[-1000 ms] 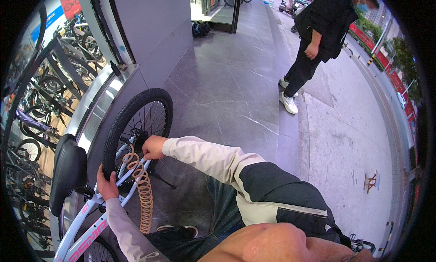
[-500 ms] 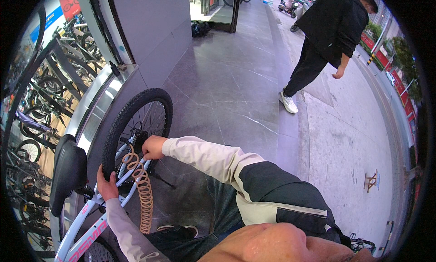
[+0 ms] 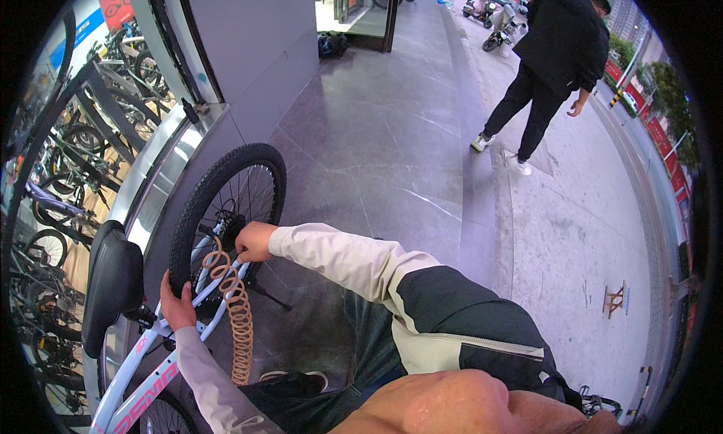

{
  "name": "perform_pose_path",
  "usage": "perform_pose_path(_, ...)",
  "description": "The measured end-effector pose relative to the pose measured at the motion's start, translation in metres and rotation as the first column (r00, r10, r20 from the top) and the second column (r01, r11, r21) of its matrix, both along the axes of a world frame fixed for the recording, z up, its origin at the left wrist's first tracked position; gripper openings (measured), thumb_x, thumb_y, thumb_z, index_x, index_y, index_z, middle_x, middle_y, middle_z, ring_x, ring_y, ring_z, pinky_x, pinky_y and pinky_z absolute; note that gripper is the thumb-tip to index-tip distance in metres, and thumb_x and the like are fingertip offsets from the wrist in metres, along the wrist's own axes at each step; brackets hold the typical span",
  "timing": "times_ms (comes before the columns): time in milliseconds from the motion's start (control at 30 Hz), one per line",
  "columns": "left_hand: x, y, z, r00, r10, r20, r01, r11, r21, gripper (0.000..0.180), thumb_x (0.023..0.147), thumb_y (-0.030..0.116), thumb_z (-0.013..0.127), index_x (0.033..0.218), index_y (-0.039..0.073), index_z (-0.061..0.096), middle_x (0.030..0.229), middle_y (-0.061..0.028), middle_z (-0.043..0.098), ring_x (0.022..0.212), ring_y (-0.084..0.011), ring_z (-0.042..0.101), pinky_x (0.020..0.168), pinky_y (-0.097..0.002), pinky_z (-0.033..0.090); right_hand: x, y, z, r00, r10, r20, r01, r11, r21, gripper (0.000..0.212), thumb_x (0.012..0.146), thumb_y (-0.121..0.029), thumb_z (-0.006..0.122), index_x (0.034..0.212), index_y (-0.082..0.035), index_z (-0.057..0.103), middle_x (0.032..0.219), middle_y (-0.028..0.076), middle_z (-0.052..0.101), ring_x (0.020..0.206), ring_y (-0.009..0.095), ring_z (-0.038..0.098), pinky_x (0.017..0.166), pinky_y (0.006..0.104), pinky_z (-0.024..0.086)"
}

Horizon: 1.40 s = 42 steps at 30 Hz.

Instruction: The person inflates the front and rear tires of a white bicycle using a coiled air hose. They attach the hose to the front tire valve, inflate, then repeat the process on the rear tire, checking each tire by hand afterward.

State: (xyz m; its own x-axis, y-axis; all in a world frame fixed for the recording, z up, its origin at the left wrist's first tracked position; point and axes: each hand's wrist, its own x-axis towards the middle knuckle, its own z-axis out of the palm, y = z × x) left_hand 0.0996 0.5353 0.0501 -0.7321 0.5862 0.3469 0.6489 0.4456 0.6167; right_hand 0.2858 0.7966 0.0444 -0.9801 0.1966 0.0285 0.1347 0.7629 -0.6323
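A white bicycle (image 3: 156, 381) with pink markings stands beside me, its knobby rear tyre (image 3: 202, 189) pointing away. My left hand (image 3: 178, 307) wraps round the near part of that tyre, thumb on one side and fingers on the other. Close to the hub and the rear frame tubes, my right hand (image 3: 256, 242) is closed with fingers curled downward; whatever they hold is hidden. A tan coiled hose (image 3: 239, 321) hangs in front of the wheel, its upper loops running up near my right hand. The black saddle (image 3: 114, 291) is left of my left hand.
A shop window (image 3: 83, 155) with many bicycles behind it runs along the left, above a metal sill (image 3: 162, 163). The kickstand (image 3: 271, 297) reaches the tiled floor. Farther right, a person in black (image 3: 561, 42) walks on the pavement, near parked scooters (image 3: 501, 35).
The person in black has stepped farther away, uncovering another scooter. My hands, the hose and the bicycle keep nearly the same places.
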Motion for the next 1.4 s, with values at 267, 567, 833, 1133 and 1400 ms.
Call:
perform_pose_path(267, -0.004, 0.0017, -0.0061, 0.997, 0.001, 0.072, -0.004, 0.999, 0.04, 0.062, 0.087, 0.003, 0.075, 0.145, 0.005, 0.053, 0.134, -0.0197, 0.064, 0.122, -0.0307, 0.064, 0.106, -0.0391, 0.047, -0.0005, -0.0002, -0.0008, 0.999, 0.007, -0.033, -0.007, 1.0, 0.015, 0.032, 0.083, -0.036, 0.075, 0.098, -0.007, 0.079, 0.089, 0.016, 0.075, 0.089, 0.035, 0.072, 0.081, 0.045, 0.055)
perform_pose_path(567, -0.005, 0.0001, -0.0057, 0.999, 0.019, 0.044, -0.018, 1.0, -0.01, 0.061, 0.088, 0.007, 0.075, 0.145, 0.006, 0.054, 0.134, -0.0202, 0.064, 0.123, -0.0335, 0.063, 0.107, -0.0407, 0.046, 0.0003, 0.0, -0.0002, 1.0, -0.001, -0.021, 0.001, 1.0, -0.014, 0.033, 0.082, -0.036, 0.076, 0.097, -0.007, 0.079, 0.088, 0.016, 0.075, 0.088, 0.034, 0.073, 0.08, 0.0444, 0.055)
perform_pose_path(833, -0.0045, 0.0009, -0.0042, 0.999, 0.017, 0.036, -0.016, 1.0, -0.009, 0.06, 0.088, 0.007, 0.075, 0.145, 0.006, 0.054, 0.136, -0.02, 0.063, 0.124, -0.034, 0.063, 0.107, -0.0405, 0.046, 0.0009, -0.0001, 0.0023, 1.0, 0.012, -0.022, -0.011, 1.0, 0.015, 0.032, 0.083, -0.034, 0.075, 0.098, -0.007, 0.079, 0.088, 0.016, 0.075, 0.088, 0.034, 0.073, 0.08, 0.044, 0.055)
perform_pose_path(1133, 0.0013, 0.0023, 0.0007, 0.998, 0.01, 0.059, -0.01, 1.0, 0.014, 0.06, 0.088, 0.003, 0.074, 0.145, 0.005, 0.054, 0.135, -0.0191, 0.064, 0.124, -0.031, 0.063, 0.107, -0.0394, 0.046, 0.0024, -0.0012, 0.0039, 1.0, -0.003, -0.029, 0.003, 1.0, 0.002, 0.031, 0.083, -0.034, 0.075, 0.096, -0.006, 0.079, 0.086, 0.016, 0.075, 0.087, 0.034, 0.072, 0.079, 0.0444, 0.055)
perform_pose_path(1400, 0.0012, 0.0009, 0.0009, 0.999, 0.009, 0.047, -0.009, 1.0, 0.005, 0.06, 0.088, 0.003, 0.075, 0.144, 0.005, 0.054, 0.134, -0.0191, 0.064, 0.122, -0.0317, 0.064, 0.106, -0.0393, 0.047, 0.002, -0.0013, 0.0027, 1.0, -0.005, -0.027, 0.005, 1.0, 0.007, 0.03, 0.082, -0.034, 0.075, 0.094, -0.006, 0.079, 0.085, 0.016, 0.074, 0.087, 0.034, 0.072, 0.079, 0.0446, 0.055)
